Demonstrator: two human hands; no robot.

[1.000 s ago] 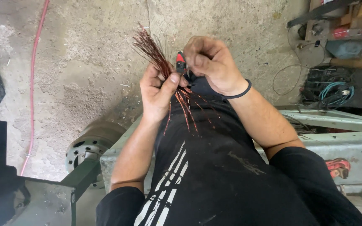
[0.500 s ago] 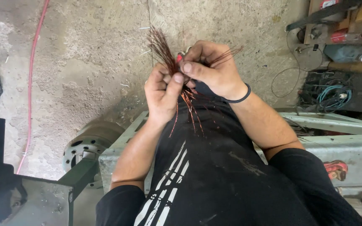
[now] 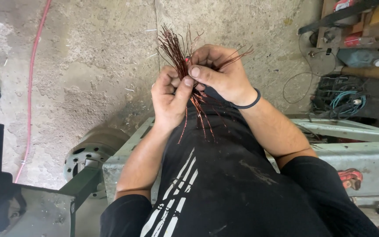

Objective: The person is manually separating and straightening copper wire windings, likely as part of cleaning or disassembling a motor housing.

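1. Both forearms rise from the lower frame and bend inward, so that the two hands meet in front of the chest, above a black shirt (image 3: pixel 224 184) with white stripes.
2. Left hand (image 3: pixel 169 98): fingers curled into a loose fist around the bundle of copper wires (image 3: pixel 176 50), thumb lying up along the strands and pressing on them.
3. Right hand (image 3: pixel 222 74): knuckles turned toward the camera, fingers folded, thumb and forefinger pinched on the same bundle just beside the left thumb; the two thumbs touch or nearly touch. A dark band (image 3: pixel 248 101) circles the right wrist.
4. The bundle is held upright between both hands, in the air over the floor. The wires are thin, stiff and reddish-brown with a dull metallic sheen. Above the hands they fan out in a ragged spray; a few bend off to the right past the right knuckles. Below the hands the loose ends hang down against the shirt, slightly kinked.
5. A small red part shows between the fingers; what it is cannot be told.
6. Floor (image 3: pixel 88 66): rough, stained grey concrete. A red hose (image 3: pixel 33 74) runs along it at left.
7. A round metal hub (image 3: pixel 88 156) lies at lower left; tangled cables (image 3: pixel 338 98) lie at right.
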